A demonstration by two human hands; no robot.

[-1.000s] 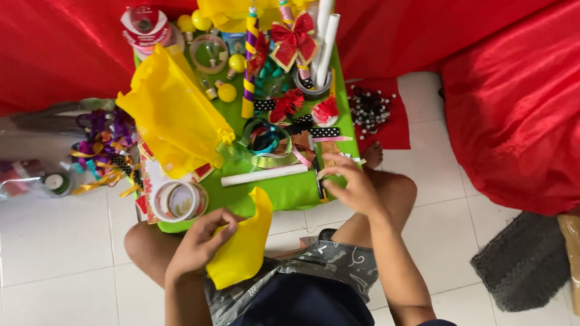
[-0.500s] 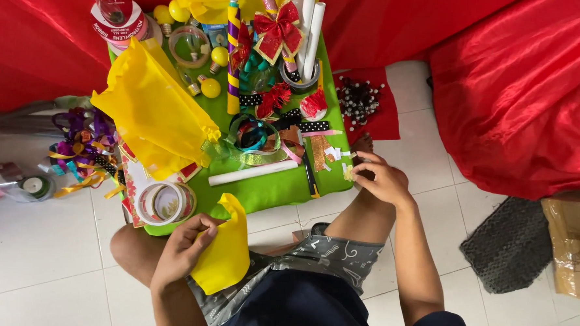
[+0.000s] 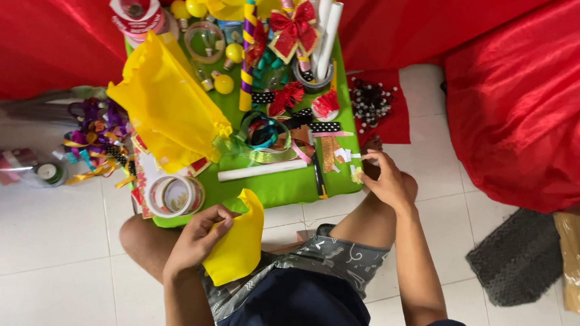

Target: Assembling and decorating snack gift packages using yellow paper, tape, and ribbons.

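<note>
My left hand (image 3: pixel 199 237) grips a curved yellow sheet (image 3: pixel 238 243) above my lap, just in front of the green board (image 3: pixel 275 190). My right hand (image 3: pixel 387 180) is at the board's near right corner. Its fingertips are pinched on a small white scrap (image 3: pixel 349 155) among other paper bits. A white rolled tube (image 3: pixel 262 171) lies on the board between my two hands. Tape rolls (image 3: pixel 174 195) sit at the near left corner.
The board also holds a big crumpled yellow sheet (image 3: pixel 167 106), yellow balls (image 3: pixel 224 84), a red bow (image 3: pixel 294 26), ribbons and a striped stick (image 3: pixel 248 54). Curly ribbons (image 3: pixel 96 135) lie on the floor to the left. Red fabric (image 3: pixel 528 100) lies right, with a grey mat (image 3: pixel 519 257).
My left hand has turned the yellow sheet upright, closer to the board's edge. My right hand stays at the board's right corner, its fingers closing on the scraps.
</note>
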